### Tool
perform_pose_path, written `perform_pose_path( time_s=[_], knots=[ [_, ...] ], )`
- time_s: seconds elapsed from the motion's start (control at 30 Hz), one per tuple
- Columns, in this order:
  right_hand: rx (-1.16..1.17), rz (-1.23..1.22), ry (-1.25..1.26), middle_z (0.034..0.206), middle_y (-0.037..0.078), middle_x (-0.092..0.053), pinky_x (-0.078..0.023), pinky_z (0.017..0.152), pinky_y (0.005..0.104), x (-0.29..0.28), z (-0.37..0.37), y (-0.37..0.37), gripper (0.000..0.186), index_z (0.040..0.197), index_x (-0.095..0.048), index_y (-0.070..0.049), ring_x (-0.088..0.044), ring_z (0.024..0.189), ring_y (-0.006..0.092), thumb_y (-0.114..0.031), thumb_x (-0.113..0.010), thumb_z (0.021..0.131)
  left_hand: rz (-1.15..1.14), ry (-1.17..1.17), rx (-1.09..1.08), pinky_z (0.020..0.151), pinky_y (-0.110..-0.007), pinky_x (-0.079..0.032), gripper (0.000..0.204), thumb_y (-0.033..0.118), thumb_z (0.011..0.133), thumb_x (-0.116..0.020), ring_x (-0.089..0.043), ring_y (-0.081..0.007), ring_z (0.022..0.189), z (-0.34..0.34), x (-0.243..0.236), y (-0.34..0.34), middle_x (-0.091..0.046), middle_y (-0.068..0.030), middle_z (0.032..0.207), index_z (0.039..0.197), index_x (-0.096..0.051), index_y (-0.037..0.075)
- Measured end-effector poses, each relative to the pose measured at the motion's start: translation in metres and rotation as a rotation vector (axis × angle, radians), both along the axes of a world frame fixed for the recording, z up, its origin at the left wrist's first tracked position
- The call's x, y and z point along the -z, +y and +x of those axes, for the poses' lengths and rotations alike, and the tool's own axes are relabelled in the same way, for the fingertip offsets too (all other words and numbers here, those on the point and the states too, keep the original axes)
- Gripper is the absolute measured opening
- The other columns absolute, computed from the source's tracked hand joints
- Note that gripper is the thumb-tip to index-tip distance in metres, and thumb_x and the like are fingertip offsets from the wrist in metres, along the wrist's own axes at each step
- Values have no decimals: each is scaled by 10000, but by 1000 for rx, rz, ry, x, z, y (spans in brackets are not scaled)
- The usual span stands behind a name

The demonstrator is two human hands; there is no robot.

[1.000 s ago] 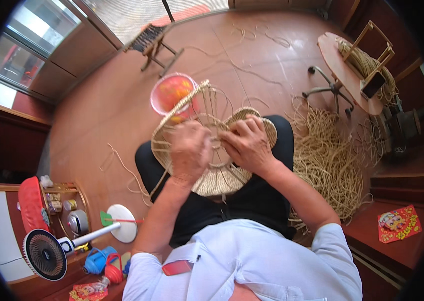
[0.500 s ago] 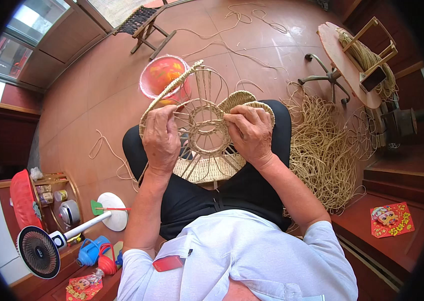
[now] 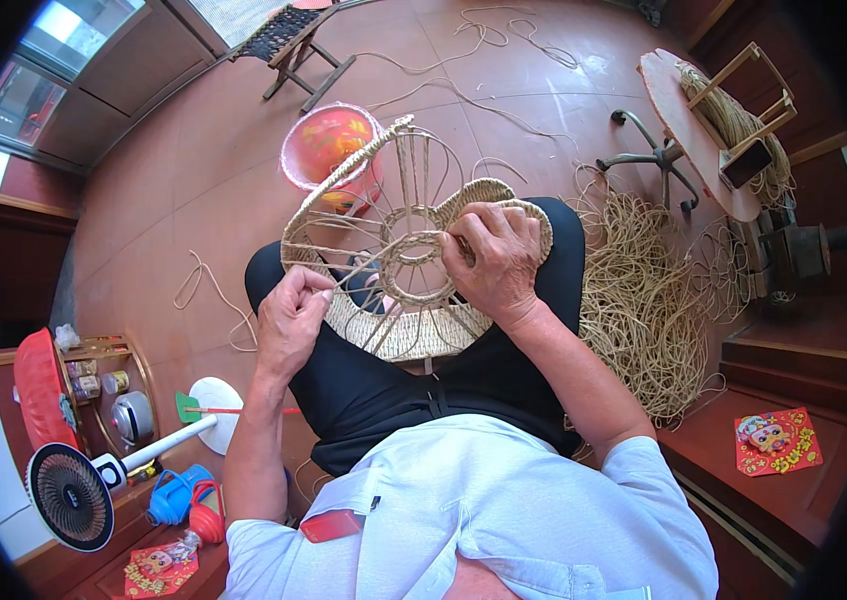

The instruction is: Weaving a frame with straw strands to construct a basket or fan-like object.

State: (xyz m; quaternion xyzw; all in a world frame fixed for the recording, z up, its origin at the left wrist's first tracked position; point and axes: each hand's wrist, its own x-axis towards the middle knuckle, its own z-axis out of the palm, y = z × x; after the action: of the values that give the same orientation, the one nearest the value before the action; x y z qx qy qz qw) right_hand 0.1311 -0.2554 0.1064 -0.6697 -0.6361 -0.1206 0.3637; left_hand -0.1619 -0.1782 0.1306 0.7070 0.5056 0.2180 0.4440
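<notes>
A straw-coloured woven cord piece [image 3: 411,336] with an open wire frame rests over my lap. Near its middle, a round braided ring [image 3: 411,298] is joined to spokes and cords. My left hand [image 3: 291,318] is closed at the piece's left side, thumb and finger pinching a cord [image 3: 380,260] that runs taut toward the ring's upper right. My right hand [image 3: 493,262] grips the ring's upper right edge, its fingertips pressed where the cord meets the braid. Beside that hand shows a rounded woven lobe [image 3: 486,190], partly covered by the fingers.
A large heap of loose cord [image 3: 643,300] lies right of my knee. Beyond the piece stands a red-and-pink bucket [image 3: 328,140]. At far right is a round-topped stand [image 3: 678,130] with coiled cord; a folding stool [image 3: 303,60] is far left. A fan [image 3: 71,497] stands near left.
My left hand has moved down and left from the ring area, drawing a cord out taut. My right hand stays at the ring's upper right edge.
</notes>
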Motion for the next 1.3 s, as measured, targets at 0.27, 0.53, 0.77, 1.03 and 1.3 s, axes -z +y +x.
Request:
perform_pose_path(
  time_s=[0.27, 0.53, 0.77, 1.03, 1.3],
  knots=[
    [-118, 36, 27, 1047, -15, -665, -446, 828, 408, 7, -4, 3, 236, 1016, -771, -197, -625, 944, 227, -94, -784, 804, 148, 102, -51, 682, -341, -509, 115, 125, 971, -693, -627, -136, 667, 5, -7, 11, -651, -54, 714, 1028, -710, 27],
    [-151, 13, 13, 1087, -3, -656, -439, 846, 417, -2, -10, 11, 182, 1015, -747, -191, -620, 981, 218, -175, -791, 839, 181, 126, -51, 682, -345, -514, 117, 137, 982, -688, -646, -157, 665, 7, -6, 14, -665, -67, 724, 1041, -706, 38],
    [-207, -28, 0, 933, 23, -572, -428, 800, 417, -1, -29, 32, 167, 865, -710, -157, -583, 899, 239, -294, -797, 903, 406, 290, -46, 724, -430, -561, 133, 193, 1015, -700, -737, -301, 758, 18, -23, 18, -726, -111, 814, 1068, -699, 71],
    [-129, -124, 66, 910, 62, -594, -454, 756, 435, -4, -38, 37, 127, 932, -674, -128, -628, 853, 273, -215, -744, 872, 938, 273, 22, 809, -458, -580, 68, 129, 1014, -671, -730, -353, 913, 88, -17, 38, -705, -125, 962, 1032, -711, 77],
    [-227, -193, 203, 1137, 149, -714, -599, 793, 496, -25, -39, 47, 892, 1694, -325, -128, -746, 927, 368, -120, -690, 881, 335, 62, 98, 904, -511, -550, 140, 75, 1007, -612, -727, -423, 1047, 98, -6, 35, -747, -216, 1048, 1084, -682, -19]
  ],
)
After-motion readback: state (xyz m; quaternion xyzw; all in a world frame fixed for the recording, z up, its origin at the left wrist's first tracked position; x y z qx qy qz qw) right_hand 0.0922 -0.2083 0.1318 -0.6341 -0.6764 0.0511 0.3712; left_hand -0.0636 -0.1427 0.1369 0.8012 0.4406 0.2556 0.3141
